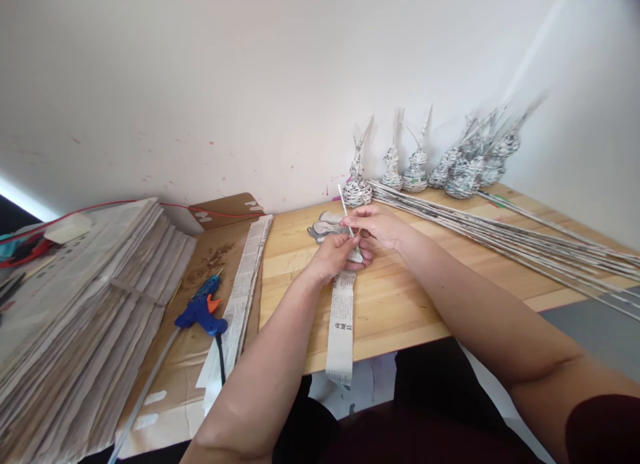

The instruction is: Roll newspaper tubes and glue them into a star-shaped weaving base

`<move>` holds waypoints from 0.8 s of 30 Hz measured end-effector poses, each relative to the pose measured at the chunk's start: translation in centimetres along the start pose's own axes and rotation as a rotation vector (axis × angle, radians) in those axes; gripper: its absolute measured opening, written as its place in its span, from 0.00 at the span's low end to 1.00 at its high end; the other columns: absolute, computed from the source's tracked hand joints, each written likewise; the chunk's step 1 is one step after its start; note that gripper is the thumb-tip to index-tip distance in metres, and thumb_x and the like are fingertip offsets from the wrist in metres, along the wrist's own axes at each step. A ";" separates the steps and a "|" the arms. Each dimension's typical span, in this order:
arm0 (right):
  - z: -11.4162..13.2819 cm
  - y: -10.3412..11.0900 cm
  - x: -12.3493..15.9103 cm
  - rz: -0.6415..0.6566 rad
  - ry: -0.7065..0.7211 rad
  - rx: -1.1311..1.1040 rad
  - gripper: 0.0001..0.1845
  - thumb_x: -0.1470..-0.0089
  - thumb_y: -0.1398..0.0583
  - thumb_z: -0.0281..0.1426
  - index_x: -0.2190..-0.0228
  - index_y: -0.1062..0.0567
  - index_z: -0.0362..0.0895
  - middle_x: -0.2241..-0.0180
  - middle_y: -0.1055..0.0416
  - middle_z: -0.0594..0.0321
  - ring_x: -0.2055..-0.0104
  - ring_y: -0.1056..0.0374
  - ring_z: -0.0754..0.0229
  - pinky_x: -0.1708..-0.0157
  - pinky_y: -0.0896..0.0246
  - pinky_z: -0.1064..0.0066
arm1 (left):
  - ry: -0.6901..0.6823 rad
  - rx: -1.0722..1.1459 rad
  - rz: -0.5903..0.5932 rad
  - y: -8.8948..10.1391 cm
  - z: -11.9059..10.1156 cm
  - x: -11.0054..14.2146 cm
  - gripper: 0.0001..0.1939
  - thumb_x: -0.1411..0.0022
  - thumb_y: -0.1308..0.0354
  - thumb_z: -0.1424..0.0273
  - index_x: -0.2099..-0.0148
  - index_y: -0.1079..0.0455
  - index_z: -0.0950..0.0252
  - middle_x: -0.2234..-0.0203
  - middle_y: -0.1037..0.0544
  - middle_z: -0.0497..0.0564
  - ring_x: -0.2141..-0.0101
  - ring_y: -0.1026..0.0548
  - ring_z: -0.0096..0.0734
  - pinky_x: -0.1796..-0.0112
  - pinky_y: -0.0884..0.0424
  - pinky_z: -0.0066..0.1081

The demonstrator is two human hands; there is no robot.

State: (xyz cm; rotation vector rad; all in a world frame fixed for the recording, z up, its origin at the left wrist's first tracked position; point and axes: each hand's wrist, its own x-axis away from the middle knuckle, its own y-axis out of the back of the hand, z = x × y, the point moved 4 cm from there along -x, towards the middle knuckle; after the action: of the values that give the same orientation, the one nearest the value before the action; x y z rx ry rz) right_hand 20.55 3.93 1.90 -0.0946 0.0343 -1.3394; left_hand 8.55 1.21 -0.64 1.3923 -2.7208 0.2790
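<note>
Over the wooden table, a newspaper strip (342, 317) hangs down from my fingers past the table's front edge, its upper end partly wound into a thin paper tube (342, 199). My left hand (337, 254) is closed around the lower part of the tube where the strip meets it. Higher up, my right hand (373, 225) pinches the tube between thumb and fingers. The tube tilts up and to the left. Just behind my hands lies a grey knitted glove (327, 225); my fingers hide part of it.
Woven paper gourd shapes (416, 171) stand along the wall, with long paper rods (480, 224) at the right. To the left, a blue glue gun (203, 311) and newspaper strips (247, 271) lie on cardboard (173, 364), beside a tall newspaper stack (95, 317). A red cord runs behind.
</note>
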 end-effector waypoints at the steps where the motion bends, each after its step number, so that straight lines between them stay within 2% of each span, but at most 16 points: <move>1: 0.0 0.2 0.0 -0.061 0.014 -0.010 0.18 0.62 0.28 0.39 0.77 0.27 0.40 0.84 0.35 0.69 0.86 0.44 0.71 0.88 0.52 0.77 | 0.005 -0.001 0.021 -0.1 0.0 0.0 0.17 0.38 0.43 0.60 0.60 0.27 0.72 0.69 0.20 0.59 0.70 0.21 0.31 0.66 0.25 0.32; 3: -0.1 0.5 -0.2 -0.126 0.018 -0.038 0.19 0.63 0.28 0.39 0.80 0.30 0.41 0.84 0.36 0.69 0.85 0.44 0.72 0.87 0.53 0.78 | 0.017 -0.002 0.047 -0.2 0.1 0.0 0.18 0.38 0.43 0.59 0.60 0.27 0.72 0.69 0.20 0.60 0.70 0.21 0.31 0.67 0.25 0.31; 8: -0.4 0.2 -0.5 0.041 -0.001 -0.029 0.20 0.59 0.30 0.43 0.71 0.23 0.39 0.79 0.31 0.66 0.81 0.40 0.71 0.85 0.49 0.78 | 0.023 -0.004 0.011 -0.1 0.0 0.0 0.18 0.38 0.43 0.60 0.61 0.27 0.73 0.70 0.20 0.60 0.71 0.22 0.31 0.68 0.25 0.30; 12: -0.2 0.3 -0.2 -0.087 0.025 0.011 0.19 0.64 0.28 0.40 0.78 0.29 0.41 0.82 0.34 0.69 0.85 0.45 0.72 0.87 0.54 0.78 | 0.038 -0.011 0.037 -0.3 0.1 0.1 0.17 0.38 0.43 0.61 0.60 0.27 0.73 0.70 0.20 0.60 0.70 0.21 0.32 0.67 0.25 0.31; 14: -0.2 0.3 -0.1 -0.104 0.020 -0.005 0.20 0.63 0.29 0.41 0.79 0.30 0.41 0.83 0.35 0.69 0.86 0.45 0.72 0.88 0.55 0.77 | 0.036 -0.007 0.038 -0.3 0.0 0.1 0.18 0.39 0.42 0.60 0.60 0.27 0.73 0.69 0.20 0.60 0.70 0.21 0.32 0.66 0.25 0.31; 18: -0.2 -0.2 -0.1 0.074 -0.023 0.027 0.21 0.59 0.31 0.44 0.70 0.24 0.40 0.80 0.31 0.66 0.84 0.42 0.70 0.86 0.50 0.75 | 0.030 0.004 0.027 -0.2 0.0 0.2 0.19 0.39 0.42 0.59 0.60 0.27 0.73 0.69 0.20 0.61 0.69 0.21 0.33 0.66 0.25 0.31; 19: -0.2 -0.2 -0.1 0.081 -0.022 0.042 0.21 0.59 0.31 0.43 0.69 0.24 0.39 0.80 0.31 0.66 0.84 0.42 0.70 0.85 0.51 0.75 | 0.032 0.003 0.030 -0.2 -0.1 0.2 0.19 0.39 0.42 0.59 0.59 0.27 0.73 0.69 0.20 0.61 0.69 0.21 0.33 0.66 0.25 0.32; 24: 0.1 0.9 -0.2 -0.164 0.055 0.004 0.20 0.64 0.28 0.40 0.80 0.30 0.41 0.82 0.36 0.69 0.81 0.45 0.71 0.84 0.55 0.77 | 0.055 -0.004 0.083 -0.4 0.1 0.3 0.20 0.41 0.41 0.57 0.59 0.27 0.72 0.68 0.20 0.60 0.68 0.21 0.32 0.64 0.25 0.33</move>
State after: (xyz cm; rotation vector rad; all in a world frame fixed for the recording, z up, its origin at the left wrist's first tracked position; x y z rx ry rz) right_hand 21.34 4.37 1.96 -0.0584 0.0713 -1.5054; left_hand 8.71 0.71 -0.68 1.2529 -2.7372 0.3111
